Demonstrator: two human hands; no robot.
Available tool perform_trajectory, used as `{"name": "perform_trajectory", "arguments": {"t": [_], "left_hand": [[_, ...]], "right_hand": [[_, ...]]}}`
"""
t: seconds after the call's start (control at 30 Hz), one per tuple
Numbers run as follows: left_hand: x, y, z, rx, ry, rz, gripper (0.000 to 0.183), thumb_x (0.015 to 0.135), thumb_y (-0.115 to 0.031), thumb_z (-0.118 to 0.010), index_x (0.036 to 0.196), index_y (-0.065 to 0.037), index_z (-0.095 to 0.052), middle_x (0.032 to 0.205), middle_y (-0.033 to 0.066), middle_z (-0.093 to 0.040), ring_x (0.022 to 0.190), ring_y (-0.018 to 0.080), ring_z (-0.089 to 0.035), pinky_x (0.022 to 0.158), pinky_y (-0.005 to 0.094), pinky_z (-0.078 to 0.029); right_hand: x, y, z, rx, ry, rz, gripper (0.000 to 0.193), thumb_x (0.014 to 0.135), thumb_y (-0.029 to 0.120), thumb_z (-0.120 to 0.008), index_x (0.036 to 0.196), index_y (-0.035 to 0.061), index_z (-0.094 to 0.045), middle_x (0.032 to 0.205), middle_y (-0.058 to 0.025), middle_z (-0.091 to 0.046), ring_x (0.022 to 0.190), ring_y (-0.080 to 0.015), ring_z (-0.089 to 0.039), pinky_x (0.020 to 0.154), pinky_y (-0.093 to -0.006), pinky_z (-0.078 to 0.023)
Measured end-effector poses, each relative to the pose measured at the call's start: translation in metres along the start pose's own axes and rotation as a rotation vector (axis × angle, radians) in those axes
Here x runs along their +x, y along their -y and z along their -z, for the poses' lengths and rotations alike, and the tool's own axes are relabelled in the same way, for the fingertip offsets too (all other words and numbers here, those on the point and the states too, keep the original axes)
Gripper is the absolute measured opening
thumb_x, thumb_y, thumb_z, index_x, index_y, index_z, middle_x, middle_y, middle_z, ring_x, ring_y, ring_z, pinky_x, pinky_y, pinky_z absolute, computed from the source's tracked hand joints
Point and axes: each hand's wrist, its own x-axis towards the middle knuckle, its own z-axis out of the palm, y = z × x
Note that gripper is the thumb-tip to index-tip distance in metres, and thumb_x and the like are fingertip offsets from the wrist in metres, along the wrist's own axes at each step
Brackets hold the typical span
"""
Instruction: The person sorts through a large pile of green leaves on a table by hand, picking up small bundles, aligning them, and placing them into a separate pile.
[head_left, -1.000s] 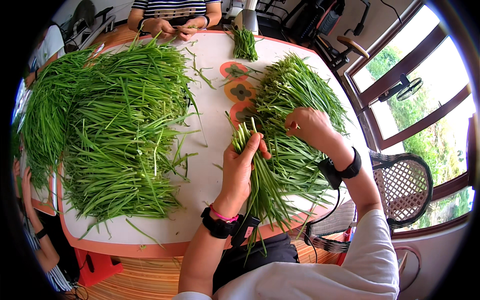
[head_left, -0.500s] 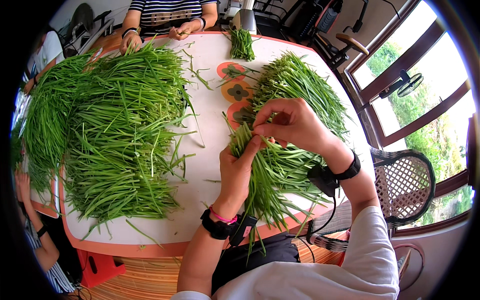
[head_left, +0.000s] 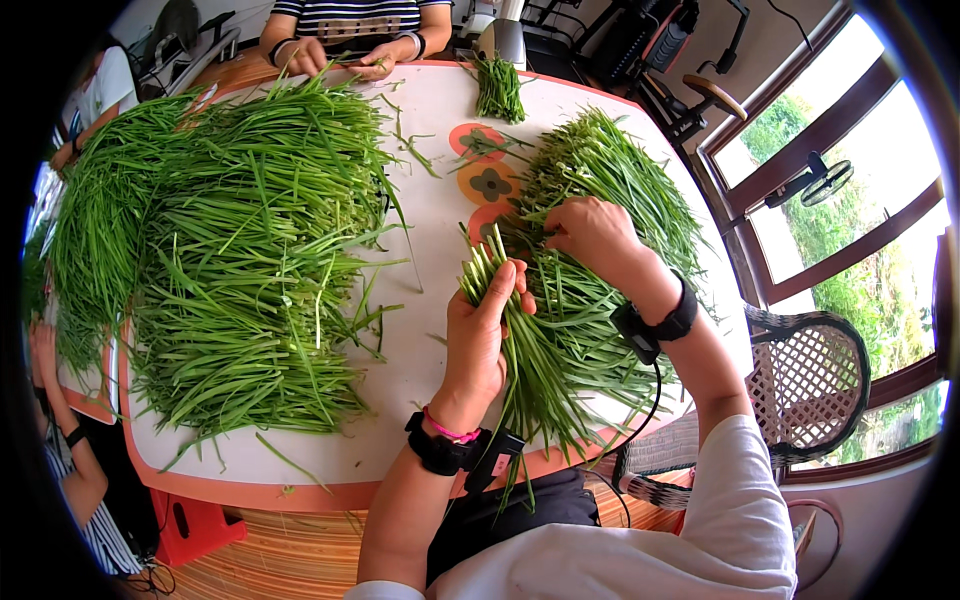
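Note:
My left hand (head_left: 478, 335) is closed around a bunch of garlic chives (head_left: 540, 375), its pale cut ends pointing up and away past my thumb. The green leaves fan down toward the table's near edge. Over the right-hand pile of garlic chives (head_left: 630, 180) is my right hand (head_left: 597, 240), apart from the bunch. Its fingers are curled with the tips together, and whatever they pinch is too small to make out. Both my wrists wear black straps with small boxes.
A larger heap of garlic chives (head_left: 250, 260) covers the table's left part. One small bundle (head_left: 498, 90) lies at the far edge. Loose leaves are scattered on the white table (head_left: 400, 330). Across sits a person in stripes (head_left: 350, 25); others are at left. A wicker chair (head_left: 810, 385) stands right.
My right hand has left the stem ends of the bunch and moved right and slightly away. The left hand keeps its grip. Across the table, the other person's hands have shifted closer together.

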Motion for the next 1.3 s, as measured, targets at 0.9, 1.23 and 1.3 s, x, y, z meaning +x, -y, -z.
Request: {"name": "perform_trajectory", "arguments": {"t": [0.9, 1.23, 1.3], "left_hand": [[-0.002, -0.004, -0.006, -0.02, -0.026, -0.046, 0.02, 0.078, -0.017, -0.072, 0.09, -0.006, -0.062, 0.088, 0.0008, -0.061, 0.075, 0.0073, -0.054, 0.068, 0.0202, -0.042], [-0.001, 0.004, 0.001, -0.038, 0.062, -0.083, 0.018, 0.081, -0.015, -0.069, 0.093, -0.007, -0.059, 0.095, 0.0005, -0.062, 0.079, 0.0049, -0.054, 0.068, 0.0199, -0.04], [0.004, 0.002, 0.004, -0.067, 0.09, -0.062, 0.02, 0.081, -0.018, -0.07, 0.094, -0.009, -0.058, 0.089, -0.0009, -0.061, 0.073, 0.0041, -0.052, 0.061, 0.0183, -0.038]], "right_hand": [[-0.012, 0.012, 0.059, 0.772, -0.04, -0.023, 0.014, 0.079, 0.007, -0.065, 0.091, 0.0003, -0.063, 0.078, -0.0076, -0.062, 0.051, -0.0083, -0.054, 0.044, -0.0217, -0.043], [-0.012, 0.058, 0.053, 0.751, -0.168, 0.208, 0.009, 0.075, 0.01, -0.067, 0.082, 0.0036, -0.067, 0.068, -0.0059, -0.063, 0.056, -0.0136, -0.058, 0.053, -0.0265, -0.045], [-0.011, 0.063, 0.054, 0.727, -0.117, 0.155, 0.008, 0.077, 0.011, -0.065, 0.08, 0.0034, -0.065, 0.066, -0.0061, -0.061, 0.056, -0.0163, -0.06, 0.054, -0.0276, -0.046]]}}
